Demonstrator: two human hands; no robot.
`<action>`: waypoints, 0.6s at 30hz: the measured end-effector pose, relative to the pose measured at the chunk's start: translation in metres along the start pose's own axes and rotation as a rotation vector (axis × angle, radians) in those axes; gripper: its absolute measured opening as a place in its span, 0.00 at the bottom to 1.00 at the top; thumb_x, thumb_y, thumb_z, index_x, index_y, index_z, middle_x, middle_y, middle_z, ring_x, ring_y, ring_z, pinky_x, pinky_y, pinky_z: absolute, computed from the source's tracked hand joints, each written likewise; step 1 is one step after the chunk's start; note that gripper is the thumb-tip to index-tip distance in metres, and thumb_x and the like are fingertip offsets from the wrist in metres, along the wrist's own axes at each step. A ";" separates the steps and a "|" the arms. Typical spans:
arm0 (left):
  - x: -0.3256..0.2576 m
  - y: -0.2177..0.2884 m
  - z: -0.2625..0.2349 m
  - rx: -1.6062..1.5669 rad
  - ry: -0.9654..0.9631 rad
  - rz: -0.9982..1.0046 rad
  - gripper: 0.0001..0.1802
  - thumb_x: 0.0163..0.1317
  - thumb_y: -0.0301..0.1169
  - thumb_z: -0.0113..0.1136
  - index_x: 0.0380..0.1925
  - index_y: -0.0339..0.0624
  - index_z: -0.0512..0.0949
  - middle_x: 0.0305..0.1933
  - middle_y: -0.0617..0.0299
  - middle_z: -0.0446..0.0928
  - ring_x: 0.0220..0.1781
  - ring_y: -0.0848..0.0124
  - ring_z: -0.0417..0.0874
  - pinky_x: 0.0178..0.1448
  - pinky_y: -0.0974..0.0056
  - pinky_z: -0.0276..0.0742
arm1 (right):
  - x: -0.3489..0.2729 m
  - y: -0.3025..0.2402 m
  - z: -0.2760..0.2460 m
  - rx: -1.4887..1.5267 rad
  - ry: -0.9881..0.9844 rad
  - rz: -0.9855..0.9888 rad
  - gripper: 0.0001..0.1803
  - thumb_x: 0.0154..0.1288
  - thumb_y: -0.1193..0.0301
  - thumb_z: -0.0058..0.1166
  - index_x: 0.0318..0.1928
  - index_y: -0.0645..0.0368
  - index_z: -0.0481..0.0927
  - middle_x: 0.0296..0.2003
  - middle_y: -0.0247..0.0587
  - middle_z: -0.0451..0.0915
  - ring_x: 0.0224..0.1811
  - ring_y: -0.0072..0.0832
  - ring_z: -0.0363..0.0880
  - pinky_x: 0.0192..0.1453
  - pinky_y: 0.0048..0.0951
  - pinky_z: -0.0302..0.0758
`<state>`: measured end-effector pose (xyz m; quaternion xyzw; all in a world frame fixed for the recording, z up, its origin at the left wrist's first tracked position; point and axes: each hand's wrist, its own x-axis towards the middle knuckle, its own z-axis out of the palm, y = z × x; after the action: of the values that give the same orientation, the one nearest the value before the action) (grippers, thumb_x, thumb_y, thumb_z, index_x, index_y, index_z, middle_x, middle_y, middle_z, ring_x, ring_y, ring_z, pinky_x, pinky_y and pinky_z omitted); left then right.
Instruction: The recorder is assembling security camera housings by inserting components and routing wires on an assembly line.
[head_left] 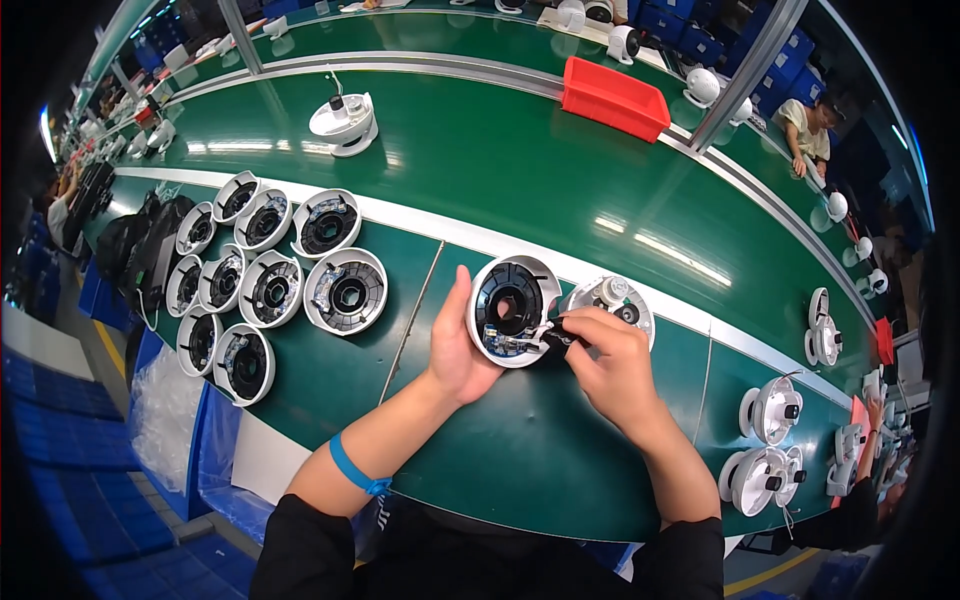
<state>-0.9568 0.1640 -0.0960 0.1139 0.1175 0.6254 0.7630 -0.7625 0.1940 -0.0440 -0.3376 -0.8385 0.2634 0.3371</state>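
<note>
Centre frame, the left hand (458, 352) cups a round white housing (512, 308) tilted up off the green bench (520, 450), fingers hidden behind it. The right hand (612, 362) pinches a small black plug (556, 336) at its lower rim. My worry: that light pinch could slip and strain the thin wires.

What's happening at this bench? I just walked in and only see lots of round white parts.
A person is working at a green bench. The left hand steadies a round white housing with a black inside. The right hand pinches a small black part at the housing's lower edge, where thin wires show. A similar grey-white unit lies just behind. A cluster of matching housings waits to the left.
</note>
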 end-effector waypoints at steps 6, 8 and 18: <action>0.000 -0.020 -0.001 0.197 -0.046 0.059 0.38 0.82 0.54 0.41 0.81 0.46 0.52 0.74 0.54 0.70 0.73 0.64 0.73 0.76 0.57 0.69 | -0.005 0.000 -0.007 -0.132 -0.037 -0.059 0.13 0.56 0.83 0.62 0.44 0.68 0.84 0.36 0.49 0.84 0.37 0.42 0.86 0.38 0.36 0.83; 0.001 -0.026 -0.002 0.258 -0.050 0.084 0.38 0.82 0.53 0.42 0.81 0.46 0.52 0.74 0.54 0.70 0.74 0.64 0.72 0.76 0.57 0.68 | -0.005 0.001 -0.003 -0.308 -0.045 -0.297 0.14 0.51 0.79 0.66 0.41 0.64 0.83 0.34 0.45 0.82 0.36 0.39 0.85 0.38 0.38 0.83; 0.001 -0.034 0.003 0.477 -0.102 0.165 0.42 0.78 0.51 0.50 0.82 0.41 0.50 0.75 0.51 0.68 0.75 0.63 0.70 0.79 0.58 0.63 | -0.010 -0.004 -0.003 -0.456 -0.181 -0.441 0.21 0.44 0.70 0.72 0.40 0.60 0.81 0.31 0.34 0.75 0.33 0.30 0.80 0.32 0.31 0.80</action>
<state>-0.9247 0.1583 -0.1044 0.3315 0.2134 0.6334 0.6658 -0.7566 0.1851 -0.0437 -0.1898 -0.9553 0.0184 0.2258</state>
